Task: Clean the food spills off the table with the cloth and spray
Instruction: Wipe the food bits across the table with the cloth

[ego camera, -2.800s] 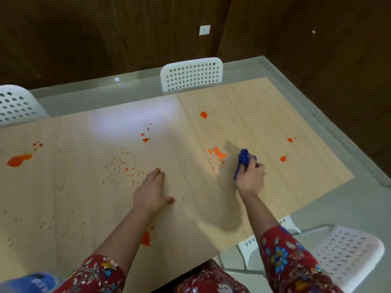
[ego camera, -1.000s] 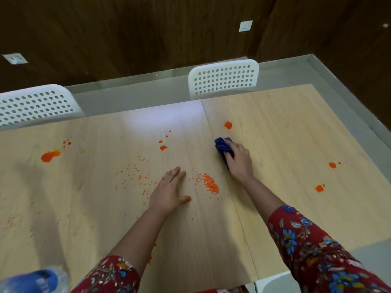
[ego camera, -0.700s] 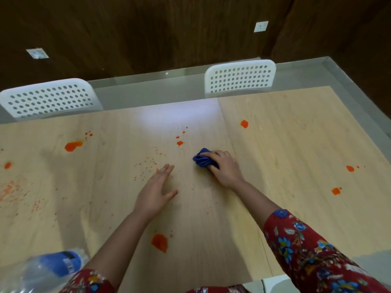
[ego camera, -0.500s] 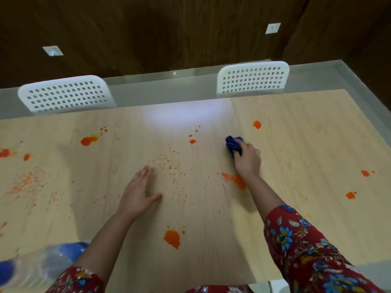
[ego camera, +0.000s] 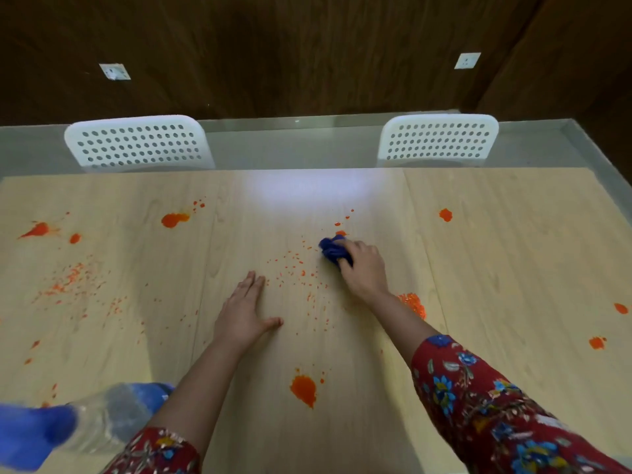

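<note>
My right hand (ego camera: pixel 362 268) grips a bunched blue cloth (ego camera: pixel 333 251) and presses it on the light wooden table (ego camera: pixel 513 268), at the edge of a scatter of small orange specks (ego camera: pixel 297 268). My left hand (ego camera: pixel 244 311) lies flat on the table with fingers straight, left of the cloth. A heap of orange crumbs (ego camera: pixel 412 302) sits beside my right forearm. An orange blob (ego camera: pixel 303 388) lies near the front between my arms. The clear spray bottle with a blue top (ego camera: pixel 68 422) is at the bottom left, blurred.
More orange stains mark the table: at the far left (ego camera: pixel 37 230), the back left (ego camera: pixel 174 219), the back right (ego camera: pixel 445 214) and the right edge (ego camera: pixel 596 342). Two white perforated chairs (ego camera: pixel 136 143) (ego camera: pixel 437 140) stand behind the far edge.
My right hand has swept the cloth left, back right, and left again over the middle of the table, leaving crumbs heaped by my forearm. The view has shifted leftward. My left hand stays flat.
</note>
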